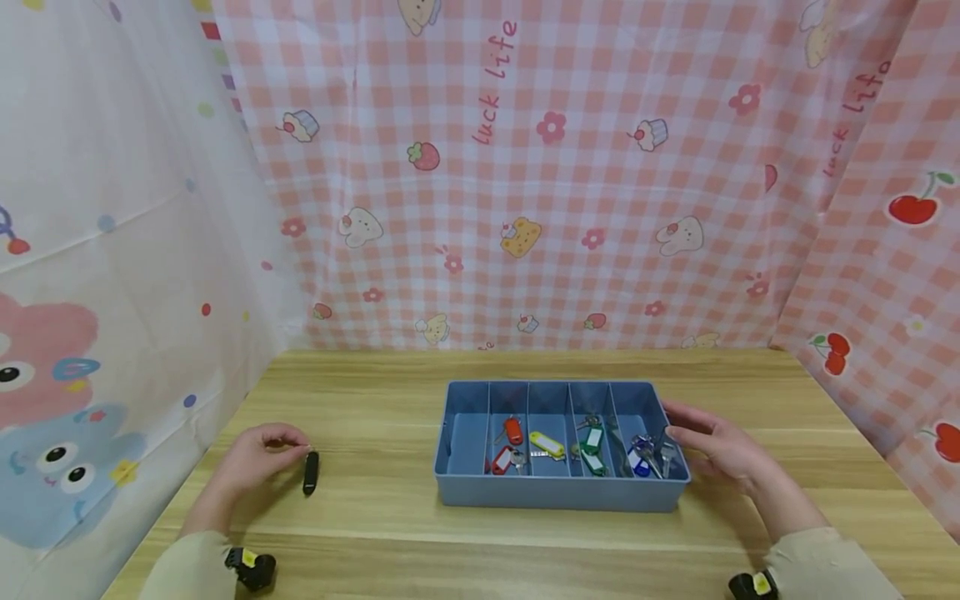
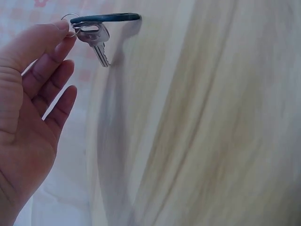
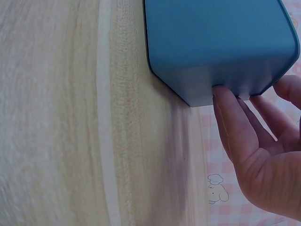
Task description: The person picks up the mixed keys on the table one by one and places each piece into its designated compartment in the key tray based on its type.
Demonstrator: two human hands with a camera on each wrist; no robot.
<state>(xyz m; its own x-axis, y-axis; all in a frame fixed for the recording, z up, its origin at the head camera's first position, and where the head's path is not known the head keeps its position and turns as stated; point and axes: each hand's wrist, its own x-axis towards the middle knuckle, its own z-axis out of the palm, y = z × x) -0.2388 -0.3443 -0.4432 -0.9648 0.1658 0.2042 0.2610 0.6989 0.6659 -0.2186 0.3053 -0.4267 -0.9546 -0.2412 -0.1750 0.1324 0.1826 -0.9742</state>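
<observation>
At the left, my left hand point(image 1: 258, 454) pinches a metal ring point(image 2: 69, 18) between thumb and fingertips. From the ring hang a dark key tag point(image 2: 106, 18) and a silver key point(image 2: 96, 40). The tag stands out over the tabletop in the left wrist view. My right hand point(image 1: 723, 450) holds the right end of a blue-grey divided box point(image 1: 562, 493), thumb at the rim and fingertips point(image 3: 223, 94) against the outer end wall. Inside lie keys with red point(image 1: 513, 431), yellow point(image 1: 547, 445), green point(image 1: 593, 440) and blue tags point(image 1: 639, 461), sorted by colour in separate compartments. The far-left compartment point(image 1: 467, 442) shows only its bare floor.
The box sits on a wood-grain table point(image 1: 360, 533), right of the middle. A pink checked cloth point(image 1: 525, 183) hangs behind the table's back edge and along the right. White printed cloth point(image 1: 150, 250) hangs at the left.
</observation>
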